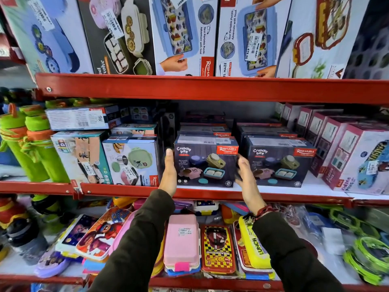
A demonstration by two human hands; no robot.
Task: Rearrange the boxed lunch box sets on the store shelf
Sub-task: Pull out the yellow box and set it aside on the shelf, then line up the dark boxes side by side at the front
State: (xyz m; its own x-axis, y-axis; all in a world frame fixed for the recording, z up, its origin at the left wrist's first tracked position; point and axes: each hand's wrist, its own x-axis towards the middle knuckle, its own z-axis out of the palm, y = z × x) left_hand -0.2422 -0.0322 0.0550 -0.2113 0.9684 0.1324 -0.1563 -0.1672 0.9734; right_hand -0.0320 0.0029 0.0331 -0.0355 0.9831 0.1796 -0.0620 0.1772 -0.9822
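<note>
A dark blue "Crunchy bite" lunch box set (205, 163) stands at the front of the middle shelf (210, 193). My left hand (169, 172) lies flat against its left side and my right hand (245, 175) presses its right side, so both hands clasp the box. A second identical box (277, 163) stands just to its right, with more of the same stacked behind both. To the left stand a pale boxed set with a green lunch box picture (132, 163) and a teal-edged box (81, 159).
Pink-and-white boxes (357, 161) line the right of the middle shelf; green bottles (31, 148) stand at its left. Large boxed sets (183, 34) fill the upper shelf. Loose lunch boxes (182, 243) crowd the lower shelf under my arms.
</note>
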